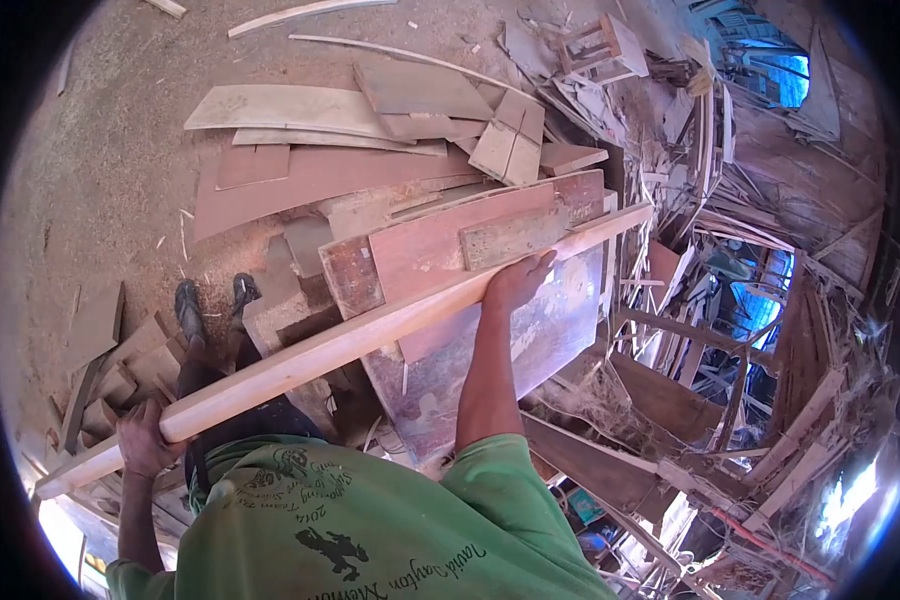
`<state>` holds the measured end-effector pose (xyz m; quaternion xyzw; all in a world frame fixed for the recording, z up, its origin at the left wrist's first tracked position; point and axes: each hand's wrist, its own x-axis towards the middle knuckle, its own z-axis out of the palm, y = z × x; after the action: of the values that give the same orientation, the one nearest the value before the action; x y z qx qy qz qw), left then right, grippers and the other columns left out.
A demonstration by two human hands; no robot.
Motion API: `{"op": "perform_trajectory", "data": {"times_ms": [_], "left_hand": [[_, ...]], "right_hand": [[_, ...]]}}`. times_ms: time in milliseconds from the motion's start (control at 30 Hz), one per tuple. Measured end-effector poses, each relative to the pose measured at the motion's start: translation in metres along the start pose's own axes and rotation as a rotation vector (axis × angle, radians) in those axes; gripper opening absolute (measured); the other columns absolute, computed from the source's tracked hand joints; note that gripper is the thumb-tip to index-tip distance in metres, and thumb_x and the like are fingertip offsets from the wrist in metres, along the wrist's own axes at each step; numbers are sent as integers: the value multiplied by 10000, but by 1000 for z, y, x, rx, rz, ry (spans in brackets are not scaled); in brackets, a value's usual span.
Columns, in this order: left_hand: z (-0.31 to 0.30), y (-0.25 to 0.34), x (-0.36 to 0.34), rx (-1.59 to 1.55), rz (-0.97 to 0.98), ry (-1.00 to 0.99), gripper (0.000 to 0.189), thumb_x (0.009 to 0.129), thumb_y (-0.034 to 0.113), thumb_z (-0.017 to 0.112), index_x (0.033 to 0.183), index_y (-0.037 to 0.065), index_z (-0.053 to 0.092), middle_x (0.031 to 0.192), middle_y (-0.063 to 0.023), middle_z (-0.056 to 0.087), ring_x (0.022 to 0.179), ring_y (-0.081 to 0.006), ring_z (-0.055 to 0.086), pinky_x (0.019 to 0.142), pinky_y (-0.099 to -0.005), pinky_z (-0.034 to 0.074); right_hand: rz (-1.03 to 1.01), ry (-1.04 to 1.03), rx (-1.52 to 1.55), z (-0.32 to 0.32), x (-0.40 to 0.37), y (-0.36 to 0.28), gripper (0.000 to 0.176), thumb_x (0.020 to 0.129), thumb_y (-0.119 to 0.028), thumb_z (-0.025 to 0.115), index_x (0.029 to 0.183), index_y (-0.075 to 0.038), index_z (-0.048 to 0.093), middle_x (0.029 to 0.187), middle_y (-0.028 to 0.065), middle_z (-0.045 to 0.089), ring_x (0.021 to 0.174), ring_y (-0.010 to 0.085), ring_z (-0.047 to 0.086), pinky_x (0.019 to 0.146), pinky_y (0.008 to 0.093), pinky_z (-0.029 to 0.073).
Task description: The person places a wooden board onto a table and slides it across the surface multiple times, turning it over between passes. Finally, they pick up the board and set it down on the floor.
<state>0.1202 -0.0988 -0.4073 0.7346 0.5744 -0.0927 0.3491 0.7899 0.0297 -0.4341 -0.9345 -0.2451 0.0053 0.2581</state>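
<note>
A long, pale wooden beam (320, 362) runs slantwise across the view, from the lower left to the upper right. Near its lower left end, my left hand (146, 440) is wrapped round it. Farther along, my right hand (519, 282) grips the beam's edge, with the arm stretched forward. Beneath the beam lies a worn work surface (450, 385) with flat boards on it, among them a reddish board (420, 258) and a smaller rough piece (510, 238) close to my right hand.
Boards and offcuts (290, 108) are piled beyond the work surface. More offcuts (95, 325) lie at the left by my feet. A wooden stool (610, 50) stands at the upper right. Timber framing and scrap (670, 400) crowd the right side.
</note>
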Motion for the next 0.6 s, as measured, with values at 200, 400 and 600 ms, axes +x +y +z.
{"op": "perform_trajectory", "data": {"times_ms": [200,400,600], "left_hand": [[2,33,20,-67,-30,27,605,629,487,886,947,63,594,833,-181,651,803,-431,676,726,-553,526],[8,55,37,-39,-4,9,541,649,457,852,937,69,609,807,-176,625,755,-434,646,701,-551,518],[2,98,61,-33,4,18,502,645,429,839,890,76,579,792,-168,605,740,-415,637,663,-538,504]], "right_hand": [[-12,-9,64,1,29,6,616,1123,-282,343,1631,67,343,1705,269,325,1583,400,310,1305,439,251],[-100,-13,48,2,70,29,626,1113,-271,352,1626,88,342,1640,323,412,1475,430,469,1223,427,364],[-61,-33,94,2,108,42,627,1108,-272,352,1632,71,348,1648,287,421,1472,401,477,1217,423,376]]}}
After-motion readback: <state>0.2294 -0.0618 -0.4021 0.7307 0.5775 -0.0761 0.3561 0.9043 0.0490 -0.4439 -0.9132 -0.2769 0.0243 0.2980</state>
